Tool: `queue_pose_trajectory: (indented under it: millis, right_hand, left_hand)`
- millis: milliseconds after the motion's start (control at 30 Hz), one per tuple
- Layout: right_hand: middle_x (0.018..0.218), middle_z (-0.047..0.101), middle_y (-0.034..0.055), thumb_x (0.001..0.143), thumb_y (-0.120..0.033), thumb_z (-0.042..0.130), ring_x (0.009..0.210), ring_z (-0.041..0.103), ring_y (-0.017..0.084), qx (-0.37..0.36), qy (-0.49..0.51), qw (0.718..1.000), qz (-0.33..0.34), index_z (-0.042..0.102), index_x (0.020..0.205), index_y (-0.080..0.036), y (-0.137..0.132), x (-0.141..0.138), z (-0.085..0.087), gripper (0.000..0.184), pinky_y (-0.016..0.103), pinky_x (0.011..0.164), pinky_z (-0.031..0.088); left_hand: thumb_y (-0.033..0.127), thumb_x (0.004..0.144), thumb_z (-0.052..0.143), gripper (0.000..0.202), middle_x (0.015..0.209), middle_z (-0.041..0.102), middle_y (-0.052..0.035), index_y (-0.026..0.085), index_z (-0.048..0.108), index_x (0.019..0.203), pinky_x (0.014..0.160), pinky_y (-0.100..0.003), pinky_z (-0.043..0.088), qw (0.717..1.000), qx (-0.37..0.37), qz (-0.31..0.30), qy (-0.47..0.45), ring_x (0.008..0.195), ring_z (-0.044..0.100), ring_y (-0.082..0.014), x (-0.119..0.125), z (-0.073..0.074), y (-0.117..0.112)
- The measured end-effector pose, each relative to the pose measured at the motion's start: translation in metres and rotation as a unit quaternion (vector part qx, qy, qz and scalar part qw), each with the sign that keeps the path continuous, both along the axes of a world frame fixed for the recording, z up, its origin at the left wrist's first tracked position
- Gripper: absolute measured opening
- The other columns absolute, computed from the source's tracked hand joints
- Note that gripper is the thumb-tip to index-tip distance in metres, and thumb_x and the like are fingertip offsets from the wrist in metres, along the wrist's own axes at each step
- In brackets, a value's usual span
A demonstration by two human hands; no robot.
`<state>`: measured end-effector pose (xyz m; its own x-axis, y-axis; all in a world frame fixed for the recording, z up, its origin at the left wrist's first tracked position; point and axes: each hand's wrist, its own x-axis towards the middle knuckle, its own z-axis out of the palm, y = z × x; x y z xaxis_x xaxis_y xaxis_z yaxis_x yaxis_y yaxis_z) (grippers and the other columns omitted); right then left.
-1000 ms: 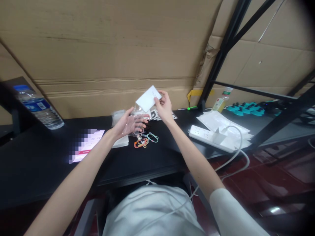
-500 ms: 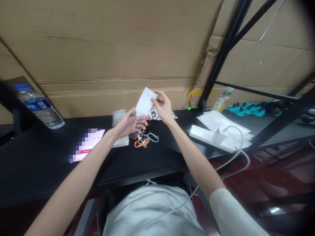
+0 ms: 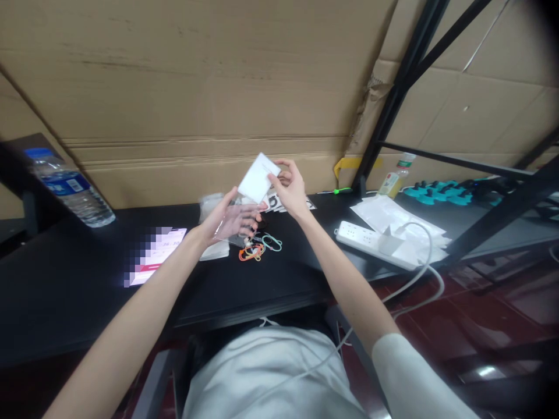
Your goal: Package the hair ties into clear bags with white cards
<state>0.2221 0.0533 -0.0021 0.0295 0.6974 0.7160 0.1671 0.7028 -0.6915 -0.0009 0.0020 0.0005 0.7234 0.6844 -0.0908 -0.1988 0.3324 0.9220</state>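
My right hand [image 3: 289, 187] pinches a white card [image 3: 258, 179] with faint small print at its right edge, between thumb and fingers. My left hand [image 3: 231, 221] is palm up below the card, its thumb by the card's lower left corner and its fingers extended. A clear plastic bag [image 3: 227, 219] lies across that palm, held by the hand; whether the card's lower edge is inside it I cannot tell. On the black table just beyond the fingers are orange and mint-green cords [image 3: 257, 250]. Behind the hands lie printed black-and-white cards [image 3: 274, 201], partly hidden.
A lit phone [image 3: 161, 256] and a water bottle [image 3: 72, 189] are on the left. Clear bags [image 3: 212, 206] and a white stack [image 3: 216, 251] sit beside my left hand. On the right are a power strip [image 3: 371, 244], white sheets [image 3: 388, 215], a drink bottle [image 3: 396, 174] and teal objects [image 3: 437, 192].
The white card has tilted and shifted slightly down toward my left hand. The clear plastic now shows more plainly over the left palm. My right hand keeps its pinch.
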Motion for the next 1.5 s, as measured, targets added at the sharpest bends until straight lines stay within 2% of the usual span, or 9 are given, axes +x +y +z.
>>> queue_pose_trajectory:
  millis: [133, 367, 467, 600, 767, 867, 1033, 1267, 1500]
  right_hand:
    - [0.105, 0.075, 0.0086, 0.090, -0.067, 0.068, 0.087, 0.076, 0.024, -0.030, -0.029, 0.998, 0.041, 0.051, 0.132, -0.027, -0.001, 0.003, 0.000, 0.061, 0.038, 0.076, 0.065]
    - [0.092, 0.075, 0.0047, 0.089, -0.054, 0.074, 0.083, 0.076, 0.023, -0.038, -0.051, 0.995, 0.078, 0.057, 0.129, -0.024, -0.006, 0.009, 0.002, 0.054, 0.041, 0.084, 0.064]
    - [0.102, 0.078, 0.0064, 0.091, -0.049, 0.074, 0.093, 0.075, 0.023, -0.029, -0.085, 0.992, 0.083, 0.063, 0.125, -0.024, -0.012, 0.006, 0.004, 0.044, 0.042, 0.090, 0.063]
    - [0.116, 0.077, 0.0060, 0.091, -0.043, 0.075, 0.100, 0.074, 0.022, 0.000, -0.123, 0.990, 0.068, 0.071, 0.112, -0.024, -0.022, -0.001, 0.008, 0.029, 0.042, 0.098, 0.059]
    - [0.105, 0.078, 0.0046, 0.094, -0.042, 0.073, 0.093, 0.072, 0.021, 0.021, -0.138, 0.990, 0.024, 0.076, 0.108, -0.024, -0.032, -0.006, 0.012, 0.023, 0.040, 0.092, 0.059]
    - [0.099, 0.078, 0.0038, 0.096, -0.043, 0.071, 0.092, 0.072, 0.021, 0.024, -0.142, 0.989, 0.025, 0.074, 0.108, -0.024, -0.037, -0.008, 0.013, 0.023, 0.038, 0.089, 0.058]
    - [0.105, 0.074, 0.0047, 0.100, -0.048, 0.067, 0.090, 0.070, 0.020, 0.055, -0.192, 0.980, -0.002, 0.076, 0.100, -0.025, -0.042, -0.009, 0.015, 0.025, 0.040, 0.089, 0.057]
    - [0.114, 0.066, 0.0057, 0.099, -0.052, 0.070, 0.094, 0.067, 0.020, 0.077, -0.217, 0.973, -0.026, 0.080, 0.110, -0.029, -0.045, -0.012, 0.013, 0.028, 0.039, 0.089, 0.056]
    - [0.117, 0.071, 0.0071, 0.098, -0.046, 0.071, 0.104, 0.067, 0.024, 0.085, -0.265, 0.960, -0.020, 0.072, 0.123, -0.024, -0.047, -0.015, 0.012, 0.034, 0.041, 0.096, 0.053]
  left_hand:
    - [0.074, 0.102, 0.030, 0.078, 0.096, 0.074, -0.0183, 0.010, 0.074, 0.113, 0.070, -0.035, 0.059, 0.999, 0.008, 0.036, -0.012, 0.081, 0.069, -0.0247, 0.000, -0.001, 0.002]
    - [0.075, 0.102, 0.031, 0.079, 0.103, 0.073, -0.0180, 0.011, 0.071, 0.123, 0.075, -0.035, 0.059, 0.999, 0.030, 0.007, -0.014, 0.087, 0.070, -0.0252, -0.001, -0.002, 0.000]
    - [0.072, 0.103, 0.035, 0.072, 0.101, 0.073, -0.0166, 0.014, 0.070, 0.128, 0.075, -0.037, 0.059, 0.998, 0.051, 0.010, -0.021, 0.086, 0.070, -0.0261, 0.001, -0.001, -0.003]
    - [0.067, 0.103, 0.043, 0.065, 0.101, 0.074, -0.0171, 0.014, 0.070, 0.128, 0.076, -0.041, 0.059, 0.996, 0.064, 0.048, -0.031, 0.086, 0.071, -0.0281, 0.003, 0.002, -0.007]
    - [0.065, 0.103, 0.047, 0.065, 0.099, 0.075, -0.0176, 0.012, 0.068, 0.135, 0.075, -0.043, 0.059, 0.994, 0.045, 0.091, -0.027, 0.083, 0.071, -0.0281, 0.003, 0.002, -0.006]
    - [0.068, 0.102, 0.048, 0.066, 0.097, 0.076, -0.0175, 0.012, 0.070, 0.129, 0.075, -0.043, 0.059, 0.993, 0.040, 0.106, -0.026, 0.080, 0.071, -0.0279, 0.003, 0.001, -0.005]
    - [0.066, 0.103, 0.048, 0.060, 0.094, 0.076, -0.0158, 0.014, 0.072, 0.121, 0.073, -0.044, 0.060, 0.991, 0.043, 0.121, -0.027, 0.077, 0.072, -0.0278, 0.003, -0.001, -0.002]
    - [0.067, 0.103, 0.047, 0.063, 0.093, 0.077, -0.0153, 0.014, 0.071, 0.127, 0.074, -0.044, 0.062, 0.990, 0.047, 0.128, -0.032, 0.078, 0.073, -0.0279, 0.002, -0.005, 0.002]
    - [0.063, 0.103, 0.051, 0.063, 0.100, 0.078, -0.0169, 0.013, 0.064, 0.140, 0.067, -0.040, 0.064, 0.989, 0.061, 0.128, -0.045, 0.079, 0.075, -0.0270, 0.004, -0.002, -0.001]
